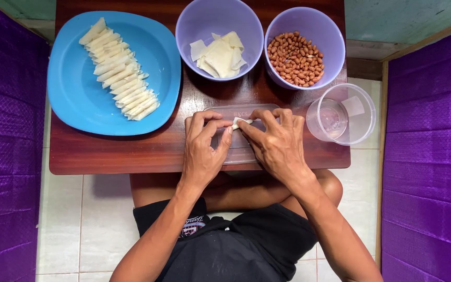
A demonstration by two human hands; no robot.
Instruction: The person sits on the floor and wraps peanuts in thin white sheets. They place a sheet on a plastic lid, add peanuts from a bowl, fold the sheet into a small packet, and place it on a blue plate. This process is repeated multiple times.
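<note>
Fingers of both hands are pinched together on a small pale wrapper piece (241,122), which is held just above a clear plastic board (246,156) at the near edge of the wooden surface (110,154). The left hand (203,149) is closed on the piece from its own side with thumb and forefinger, and the right hand (276,146) is curled over it from the other side, fingertips touching the same small roll. Whether a filling is already enclosed cannot be told. To the right of the hands, a clear cup (343,115) is seen, seemingly with a little water in it. Farther back, a blue plate (74,99) carries a long row of finished pale rolls (118,70), laid side by side on a slant, so much of the rolling appears done. Beyond the hands, a lilac bowl (199,26) holds a few flat wrapper sheets (219,55), and a second lilac bowl (330,36) holds many peanuts (295,57); judging by these, some pieces are left to be made.
</note>
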